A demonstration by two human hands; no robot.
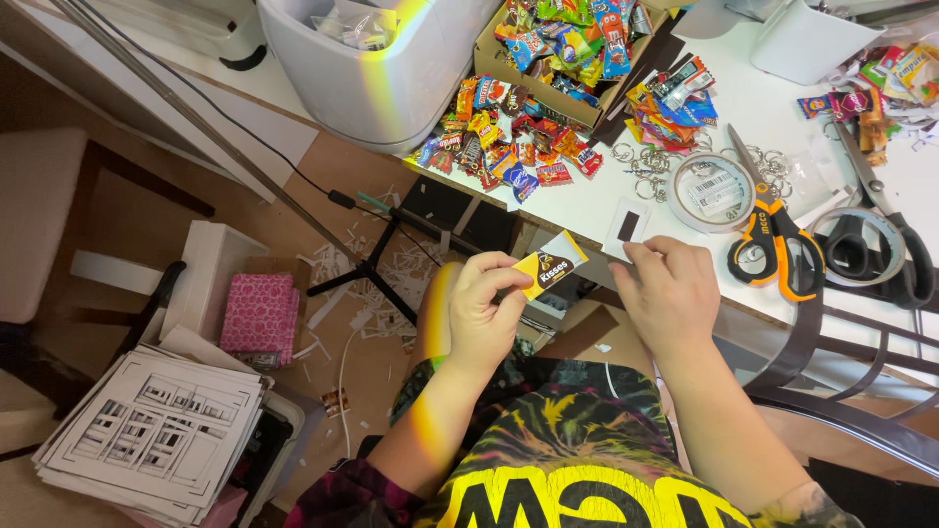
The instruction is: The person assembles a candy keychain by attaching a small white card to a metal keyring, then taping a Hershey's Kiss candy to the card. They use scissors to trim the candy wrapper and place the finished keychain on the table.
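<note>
- Your left hand (pixel 481 311) pinched a small yellow candy packet (pixel 550 266) between thumb and fingers, holding it just off the near edge of the white table (pixel 587 200), over the floor.
- Your right hand (pixel 668 290) was curled closed at the table edge, fingertips on a small white card with a dark patch (pixel 628 225); whether it gripped the card, you could not tell.
- Orange-handled scissors (pixel 770 235) lay just right of that hand, a tape roll (pixel 713 191) and key rings (pixel 648 168) close behind.
- A candy pile (pixel 509 142) crowded the far left; bare tabletop lay between it and the card.
</note>
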